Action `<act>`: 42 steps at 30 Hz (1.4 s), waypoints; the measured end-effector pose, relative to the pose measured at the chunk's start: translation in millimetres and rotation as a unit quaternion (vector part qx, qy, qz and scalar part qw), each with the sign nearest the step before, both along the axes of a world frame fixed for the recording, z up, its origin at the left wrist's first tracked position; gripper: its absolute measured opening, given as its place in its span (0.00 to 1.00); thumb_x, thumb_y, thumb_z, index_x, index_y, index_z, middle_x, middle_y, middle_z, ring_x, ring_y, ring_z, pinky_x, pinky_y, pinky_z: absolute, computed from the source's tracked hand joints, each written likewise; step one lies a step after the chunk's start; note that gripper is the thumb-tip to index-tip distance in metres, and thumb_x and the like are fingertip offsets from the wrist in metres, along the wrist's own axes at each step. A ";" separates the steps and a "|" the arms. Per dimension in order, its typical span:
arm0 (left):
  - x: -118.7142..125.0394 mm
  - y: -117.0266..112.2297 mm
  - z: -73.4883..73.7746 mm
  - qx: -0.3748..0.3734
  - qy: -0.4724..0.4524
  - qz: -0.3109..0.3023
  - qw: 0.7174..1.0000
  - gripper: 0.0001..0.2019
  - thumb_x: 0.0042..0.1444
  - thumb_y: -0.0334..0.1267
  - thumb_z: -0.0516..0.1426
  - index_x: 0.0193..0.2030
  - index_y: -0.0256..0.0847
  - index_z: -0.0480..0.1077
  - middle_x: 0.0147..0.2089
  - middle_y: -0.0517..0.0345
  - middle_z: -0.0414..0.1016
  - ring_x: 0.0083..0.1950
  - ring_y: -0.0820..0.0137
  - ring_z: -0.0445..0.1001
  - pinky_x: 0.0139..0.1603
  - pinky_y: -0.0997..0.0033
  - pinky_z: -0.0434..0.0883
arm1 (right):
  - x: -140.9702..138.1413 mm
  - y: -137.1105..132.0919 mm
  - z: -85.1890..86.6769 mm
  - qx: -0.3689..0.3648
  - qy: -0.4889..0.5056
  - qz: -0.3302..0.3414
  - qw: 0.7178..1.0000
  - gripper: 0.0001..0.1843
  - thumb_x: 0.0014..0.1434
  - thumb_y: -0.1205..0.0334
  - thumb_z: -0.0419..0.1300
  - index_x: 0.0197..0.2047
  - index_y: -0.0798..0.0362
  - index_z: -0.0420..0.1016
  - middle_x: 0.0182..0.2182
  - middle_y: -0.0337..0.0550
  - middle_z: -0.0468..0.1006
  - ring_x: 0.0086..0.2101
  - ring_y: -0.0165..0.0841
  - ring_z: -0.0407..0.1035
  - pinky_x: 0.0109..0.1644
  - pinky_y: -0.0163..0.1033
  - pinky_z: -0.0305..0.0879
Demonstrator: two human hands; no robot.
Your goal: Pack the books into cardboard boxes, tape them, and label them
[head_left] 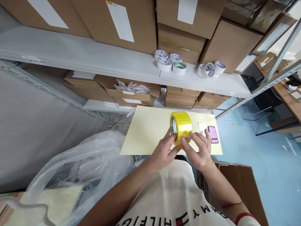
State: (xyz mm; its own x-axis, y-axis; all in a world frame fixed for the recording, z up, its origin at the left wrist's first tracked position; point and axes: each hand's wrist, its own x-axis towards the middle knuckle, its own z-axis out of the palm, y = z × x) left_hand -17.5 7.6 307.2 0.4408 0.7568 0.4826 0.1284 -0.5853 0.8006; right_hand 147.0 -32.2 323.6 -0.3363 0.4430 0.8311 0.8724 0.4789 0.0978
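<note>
A roll of yellow packing tape (pixel 184 124) is held up above the pale yellow table (pixel 148 131), its printed core facing left. My left hand (pixel 164 149) grips the roll from the left, with fingers inside the core and the thumb at its lower edge. On the right, my right hand (pixel 198 150) has its thumb and index finger pressed on the lower face of the tape, near a small printed strip; its other fingers are raised. Beyond my right fingers lie a phone (pixel 213 135) with a pink screen and a small white paper (pixel 202 128).
Several tape rolls (pixel 164 63) sit on the grey shelf (pixel 94 55) beneath big cardboard boxes (pixel 138 25). An open box (pixel 131 92) with white items is on the lower shelf. A clear plastic bag (pixel 94 160) bulges at left; an open carton (pixel 242 185) stands at lower right.
</note>
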 end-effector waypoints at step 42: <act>15.6 13.2 -41.9 0.153 0.108 -0.068 0.980 0.14 0.67 0.32 0.49 0.53 0.45 0.72 0.51 0.56 0.81 0.60 0.68 0.75 0.75 0.51 0.50 | 39.4 11.6 39.5 -0.229 -0.020 -0.024 0.973 0.41 0.55 0.30 0.57 0.65 0.45 0.67 0.66 0.54 0.59 0.62 0.58 0.56 0.62 0.67 0.55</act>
State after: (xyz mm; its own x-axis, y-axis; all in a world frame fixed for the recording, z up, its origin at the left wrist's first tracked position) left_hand -1.9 20.9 265.3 0.6437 0.5181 0.5632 0.1793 -0.8176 0.5472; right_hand 186.4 -20.6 363.0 -0.3340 0.7803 0.5288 0.8950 0.4386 -0.0818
